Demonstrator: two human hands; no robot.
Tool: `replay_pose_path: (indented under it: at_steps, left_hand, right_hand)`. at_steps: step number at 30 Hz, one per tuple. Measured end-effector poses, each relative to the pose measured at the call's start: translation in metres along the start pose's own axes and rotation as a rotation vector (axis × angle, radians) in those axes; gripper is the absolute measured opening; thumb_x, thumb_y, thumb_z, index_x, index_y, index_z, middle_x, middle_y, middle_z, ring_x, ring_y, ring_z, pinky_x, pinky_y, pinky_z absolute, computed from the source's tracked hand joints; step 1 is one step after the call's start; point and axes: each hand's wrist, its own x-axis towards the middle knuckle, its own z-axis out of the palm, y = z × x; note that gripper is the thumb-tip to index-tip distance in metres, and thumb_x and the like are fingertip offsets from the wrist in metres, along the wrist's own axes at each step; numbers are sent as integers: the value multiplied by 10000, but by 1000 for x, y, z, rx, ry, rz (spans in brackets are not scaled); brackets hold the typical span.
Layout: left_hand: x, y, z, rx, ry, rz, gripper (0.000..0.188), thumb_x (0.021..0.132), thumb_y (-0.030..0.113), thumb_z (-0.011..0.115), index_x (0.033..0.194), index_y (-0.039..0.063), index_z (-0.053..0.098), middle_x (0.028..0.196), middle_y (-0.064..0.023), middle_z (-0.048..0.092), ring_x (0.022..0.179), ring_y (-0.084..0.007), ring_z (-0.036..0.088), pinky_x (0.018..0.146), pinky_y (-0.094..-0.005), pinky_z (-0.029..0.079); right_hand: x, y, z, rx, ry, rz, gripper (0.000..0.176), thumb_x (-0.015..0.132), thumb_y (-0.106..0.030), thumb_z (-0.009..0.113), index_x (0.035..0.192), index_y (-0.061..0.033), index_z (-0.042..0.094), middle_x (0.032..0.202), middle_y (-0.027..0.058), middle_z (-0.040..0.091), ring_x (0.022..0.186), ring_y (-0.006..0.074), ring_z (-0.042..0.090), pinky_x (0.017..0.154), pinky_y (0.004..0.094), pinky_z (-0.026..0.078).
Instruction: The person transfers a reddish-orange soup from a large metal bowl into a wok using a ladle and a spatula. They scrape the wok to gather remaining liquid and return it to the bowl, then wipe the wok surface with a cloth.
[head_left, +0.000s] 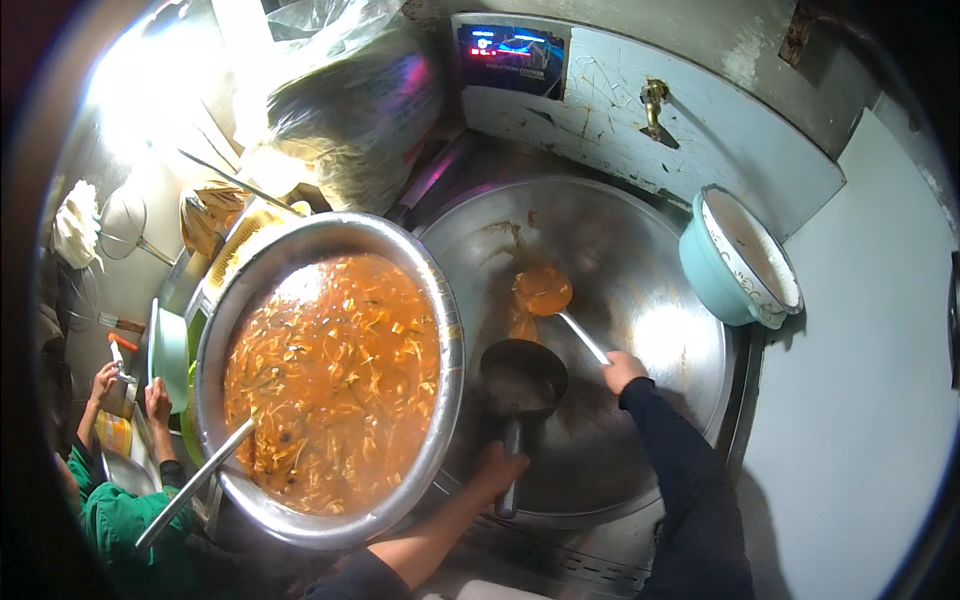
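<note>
My right hand (624, 371) grips the white handle of a ladle (543, 291) that holds orange-red soup. Below its bowl, a streak of the same soup (523, 325) reaches down towards a dark long-handled saucepan (523, 379); whether it is falling or lies on the metal, I cannot tell. My left hand (501, 466) is closed around the saucepan's handle. Both tools are over a wide steel wok (615, 240) with brown stains. Left of it stands a large steel pot (452, 330) filled with orange soup (337, 382) containing shredded pieces. A long metal handle (195, 480) leans out over its rim.
A mint-green basin (705, 262) tilts at the wok's right edge. Behind are a brass tap (654, 109) and an induction cooker panel (514, 64). A large plastic bag (360, 127) stands at the back. At far left, another person's hands (158, 403) hold a green basin (171, 360).
</note>
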Motion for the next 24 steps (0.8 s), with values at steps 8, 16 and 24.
replay_pose_path:
  at_steps: [8, 16, 24]
  left_hand:
    - [34, 9, 18, -169, -10, 10, 431, 751, 290, 694, 967, -76, 619, 938, -243, 682, 905, -361, 679, 813, -452, 524]
    - [-7, 20, -9, -314, -65, 69, 302, 768, 222, 749, 897, -29, 641, 822, -132, 691, 765, -229, 665, 713, -384, 513]
    - [-21, -2, -20, -319, -157, 114, 341, 795, 262, 724, 964, -10, 608, 893, -151, 670, 856, -263, 652, 751, -411, 497]
  right_hand:
    - [-109, -11, -115, -293, 97, -218, 245, 879, -220, 662, 1094, -103, 656, 894, 220, 698, 902, 397, 677, 770, 509, 520]
    - [-175, -9, -108, -576, 603, -524, 295, 838, -99, 612, 1124, -153, 660, 802, 107, 524, 727, 335, 568, 642, 470, 432]
    - [-177, 11, -95, -665, 757, -517, 299, 851, -107, 587, 1137, -161, 659, 842, 82, 504, 781, 303, 547, 664, 447, 420]
